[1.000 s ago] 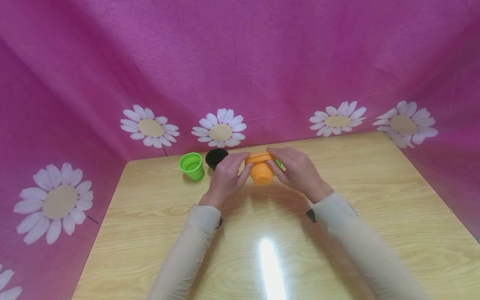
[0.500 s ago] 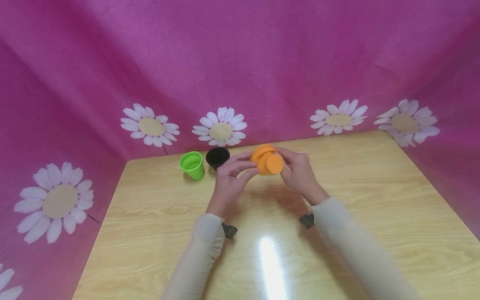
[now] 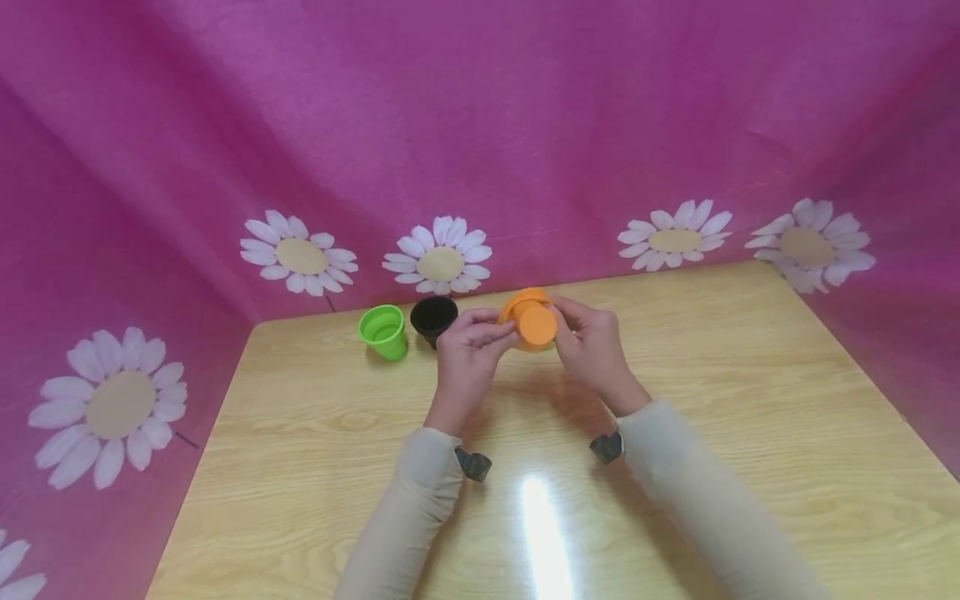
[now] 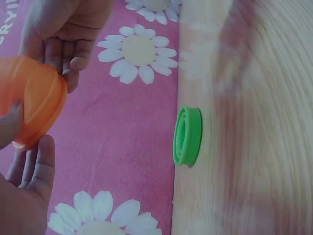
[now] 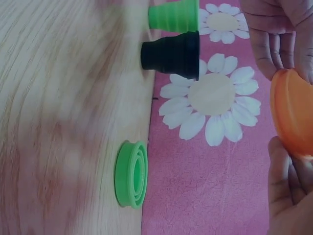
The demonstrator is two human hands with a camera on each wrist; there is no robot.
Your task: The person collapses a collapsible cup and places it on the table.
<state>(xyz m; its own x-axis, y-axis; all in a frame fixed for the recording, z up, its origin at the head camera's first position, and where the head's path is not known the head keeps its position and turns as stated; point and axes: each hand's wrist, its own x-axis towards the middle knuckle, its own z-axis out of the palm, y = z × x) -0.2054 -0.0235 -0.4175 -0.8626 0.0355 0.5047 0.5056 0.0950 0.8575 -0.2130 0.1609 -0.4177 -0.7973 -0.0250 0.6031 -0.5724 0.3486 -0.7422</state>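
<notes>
Above the wooden table (image 3: 300, 500), left hand (image 3: 468, 354) and right hand (image 3: 596, 350) both pinch the orange cup (image 3: 537, 327) between them. Left wrist view alone gives me white lettering (image 4: 8, 22) on the pink cloth (image 4: 112, 122): "CRYI", cut off. Wrist views show a flattened green cup (image 5: 131, 175), all but hidden from head view; black cup (image 5: 171, 55), head and right wrist only.

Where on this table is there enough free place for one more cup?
Bare table lies between the right sleeve and the right edge, and between the left sleeve and the left edge. The back is crowded: upright green cup, black cup, flattened green cup, and the left hand and right hand holding the orange cup.
</notes>
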